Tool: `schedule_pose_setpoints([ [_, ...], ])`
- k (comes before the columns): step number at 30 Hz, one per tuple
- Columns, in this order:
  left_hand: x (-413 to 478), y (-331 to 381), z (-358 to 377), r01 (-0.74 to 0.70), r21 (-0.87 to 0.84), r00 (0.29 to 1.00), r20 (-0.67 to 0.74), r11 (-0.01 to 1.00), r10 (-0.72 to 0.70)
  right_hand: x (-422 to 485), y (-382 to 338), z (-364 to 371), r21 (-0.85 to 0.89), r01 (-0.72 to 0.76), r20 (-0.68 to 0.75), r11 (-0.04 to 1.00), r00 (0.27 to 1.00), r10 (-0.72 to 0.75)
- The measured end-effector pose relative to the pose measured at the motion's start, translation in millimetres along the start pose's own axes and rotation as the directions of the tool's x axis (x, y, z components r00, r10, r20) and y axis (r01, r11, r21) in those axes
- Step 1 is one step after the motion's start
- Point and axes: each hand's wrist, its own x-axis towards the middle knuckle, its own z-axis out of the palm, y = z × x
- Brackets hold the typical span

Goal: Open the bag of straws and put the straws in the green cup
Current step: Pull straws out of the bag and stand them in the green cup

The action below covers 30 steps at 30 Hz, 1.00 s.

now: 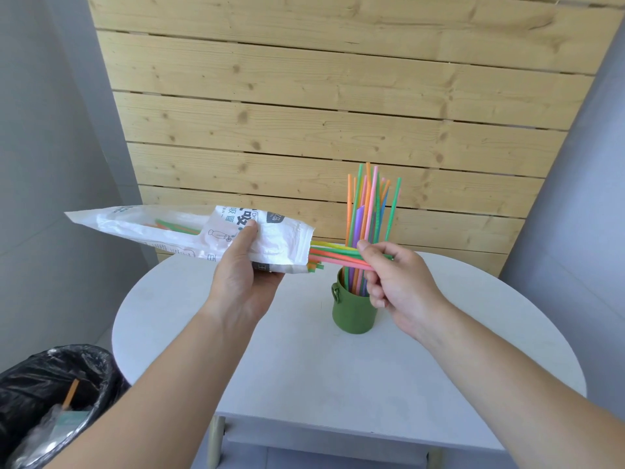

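White plastic straw bag [176, 231] lies level in the air at middle left of the frame, its open mouth pointing right, above the round white table [291, 367]. The left hand [243, 275] grips it from below, thumb pressed on the printed front and fingers curled under. A few yellow, green, orange and pink straws [333, 255] stick out of the mouth, and the right hand [399, 282] pinches them between thumb and curled fingers, just above the green cup [353, 309]. The cup stands on the table at centre right with a bunch of coloured straws [368, 204] upright in it. A black-lined bin [40, 384] sits at lower left, and a wooden slat panel [304, 113] fills the upper frame
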Motion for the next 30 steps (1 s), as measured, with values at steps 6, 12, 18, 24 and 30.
schedule_pose_setpoints([
  [6, 0.4, -2.8, 0.8, 0.015, -0.001, 1.0, -0.012, 1.0, -0.015, 4.1, -7.5, -16.1, 0.064, -0.062, 0.053, 0.996, 0.997, 0.058],
  [12, 0.2, -5.6, 0.7, 0.016, 0.009, 1.0, -0.012, 1.0, -0.016, 5.0, -4.7, -17.6, 0.007, -0.066, 0.04, 0.998, 0.997, 0.066],
  [18, 0.8, -4.9, -0.5, 0.025, 0.02, 1.0, -0.011, 0.999, -0.025, 10.6, -13.8, -31.6, -0.046, 0.03, 0.035, 0.998, 0.999, -0.028],
  [24, 4.2, -3.4, -3.8, 0.031, -0.015, 0.999, -0.032, 0.999, -0.031, 21.5, -41.9, -74.1, -0.108, 0.114, 0.011, 0.988, 0.993, -0.114],
  [30, 5.4, -6.6, -2.7, 0.044, -0.015, 0.997, -0.057, 0.999, -0.045, 26.6, -71.1, -113.1, -0.259, 0.146, 0.027, 0.955, 0.989, -0.144],
])
